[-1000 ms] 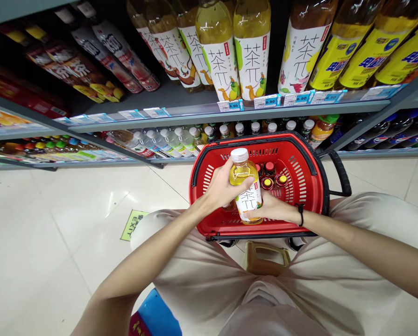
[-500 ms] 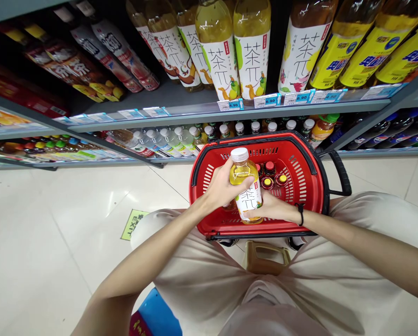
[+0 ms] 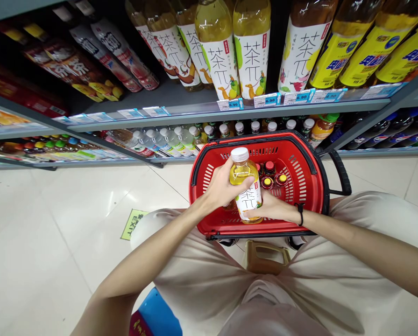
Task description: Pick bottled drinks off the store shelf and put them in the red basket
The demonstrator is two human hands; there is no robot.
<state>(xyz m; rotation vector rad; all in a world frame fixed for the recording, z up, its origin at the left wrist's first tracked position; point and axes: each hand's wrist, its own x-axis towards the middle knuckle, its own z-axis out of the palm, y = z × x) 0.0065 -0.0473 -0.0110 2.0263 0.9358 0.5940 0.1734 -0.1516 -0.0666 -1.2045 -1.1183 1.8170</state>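
**A Brightly Lit Drinks Aisle**

Grey metal shelves point(image 3: 180, 100) rose in tiers, packed with rows of tea bottles point(image 3: 252, 51) above blue price tags point(image 3: 270, 100). Glossy cream floor tiles point(image 3: 54, 224) reflected overhead light, and a green EXIT sticker point(image 3: 134, 224) lay on them.

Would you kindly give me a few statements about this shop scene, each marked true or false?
1. Both the left hand and the right hand grip the clear plastic yellow tea bottle above the red plastic basket. True.
2. The bottle has no cap. False: its white screw cap is on.
3. The basket holds nothing. False: small bottles with red and yellow caps stand inside it.
4. A thin black band sits on the right wrist. True.
5. A green floor sticker lies to the right of the basket. False: it lies to the basket's left, on the pale tiles.
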